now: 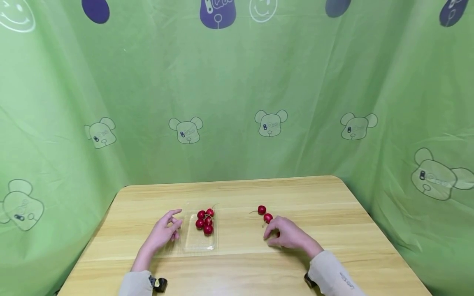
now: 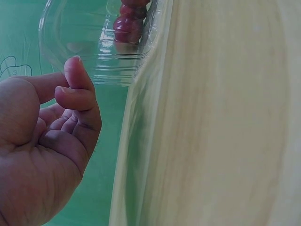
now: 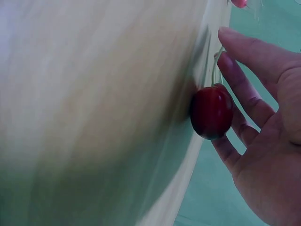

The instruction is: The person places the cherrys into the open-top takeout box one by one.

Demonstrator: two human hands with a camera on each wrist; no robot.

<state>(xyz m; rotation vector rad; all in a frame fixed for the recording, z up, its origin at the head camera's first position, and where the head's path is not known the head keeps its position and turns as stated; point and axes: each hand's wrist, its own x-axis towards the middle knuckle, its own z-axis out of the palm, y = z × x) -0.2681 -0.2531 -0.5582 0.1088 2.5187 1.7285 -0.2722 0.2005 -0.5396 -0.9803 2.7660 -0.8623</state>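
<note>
we're watching the right hand (image 1: 290,233) now, fingers curved about one dark red cherry (image 3: 211,113), thumb and fingertip nearly meeting at the stem (image 3: 214,70); whether they pinch it, we can't tell. just beyond, we see two more cherries (image 1: 261,210) on the table (image 1: 240,271), right of the clear container (image 1: 192,244) with its red cluster (image 1: 208,229). beside that container we've got the left hand (image 1: 164,230), fingers loosely bent, holding nothing.
</note>
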